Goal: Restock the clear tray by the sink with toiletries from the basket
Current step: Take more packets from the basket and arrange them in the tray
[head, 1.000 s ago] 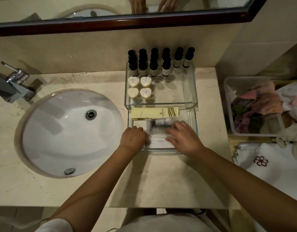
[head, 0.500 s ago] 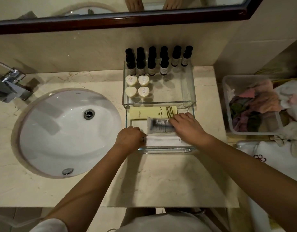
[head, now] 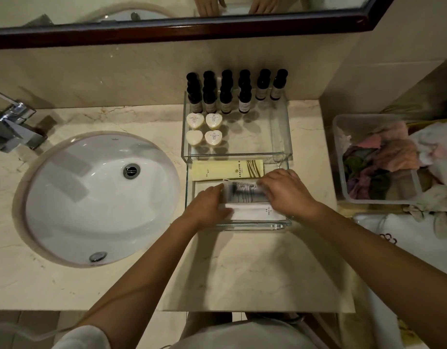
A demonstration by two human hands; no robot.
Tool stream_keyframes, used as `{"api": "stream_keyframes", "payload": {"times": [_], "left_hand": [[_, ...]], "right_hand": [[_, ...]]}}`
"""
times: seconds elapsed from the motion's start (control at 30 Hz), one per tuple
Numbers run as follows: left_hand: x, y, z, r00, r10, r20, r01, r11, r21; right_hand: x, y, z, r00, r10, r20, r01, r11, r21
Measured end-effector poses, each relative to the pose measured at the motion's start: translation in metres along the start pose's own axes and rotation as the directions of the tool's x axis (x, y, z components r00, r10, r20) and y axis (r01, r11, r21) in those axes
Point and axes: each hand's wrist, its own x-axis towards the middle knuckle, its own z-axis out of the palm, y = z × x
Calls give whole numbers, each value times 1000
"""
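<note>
Toiletry packet (head: 242, 192), blurred and darkly printed, sits low in the near clear tray (head: 252, 225), held at both short ends. The left hand (head: 207, 207) pinches its left end with curled fingers, and the right hand (head: 285, 191) curls over its right end. It looks light, thin and floppy with a slick wrap, so gripping the ends should keep it flat; a hard squeeze would likely crease it. Beneath it lies a white sachet (head: 255, 212), and beyond that a yellow sachet (head: 227, 169). Farther off, heart soaps (head: 205, 129) and dark-capped bottles (head: 227, 96) stand in a second glass tray (head: 232, 155).

Hotel bathroom, sink (head: 91, 197), mirror (head: 182, 28), guest toiletries (head: 227, 94)
</note>
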Motion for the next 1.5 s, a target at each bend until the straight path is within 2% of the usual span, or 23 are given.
{"api": "stream_keyframes", "payload": {"times": [0.1, 0.17, 0.23, 0.33, 0.53, 0.77, 0.87, 1.03, 1.1, 1.17, 1.23, 1.37, 1.5], "left_hand": [[4, 14, 4, 999, -29, -38, 30, 999, 13], [7, 21, 5, 998, -52, -44, 55, 996, 76], [13, 24, 7, 993, -101, -65, 103, 994, 26], [21, 25, 9, 970, -209, -125, 188, 969, -160], [27, 29, 10, 918, -387, -88, 302, 825, -477], [25, 35, 6, 911, -413, -18, 271, 631, -727], [24, 36, 6, 904, -427, -31, 261, 606, -752], [27, 31, 9, 906, -417, -75, 255, 677, -691], [26, 28, 8, 914, -391, -111, 245, 747, -618], [26, 25, 9, 915, -360, -181, 247, 856, -455], [25, 22, 11, 906, -349, -239, 272, 913, -304], [22, 21, 16, 905, -337, -259, 342, 939, -26], [14, 26, 19, 925, -204, -321, 300, 910, 286]], "right_hand": [[-6, 1, -2, 965, 200, -167, -199, 980, 25], [-11, 3, -1, 950, 265, -164, -264, 964, 30], [-16, 3, 3, 952, 268, -149, -260, 963, 67], [-23, 6, 10, 966, 232, -114, -223, 971, 90], [-34, 3, 5, 970, 221, 99, -227, 972, 54], [-37, 2, -14, 968, 238, 76, -247, 958, 149], [-32, 4, -14, 969, 245, 39, -248, 947, 206], [-21, 5, -12, 978, 206, 42, -210, 968, 139], [-19, 5, -10, 978, 198, 71, -205, 973, 106], [-17, 5, -9, 975, 200, 94, -208, 975, 79], [-17, 6, -7, 974, 201, 107, -208, 976, 61], [-17, 7, -7, 972, 201, 125, -205, 978, 22], [-19, 4, -9, 969, 222, 104, -222, 975, -9]]}}
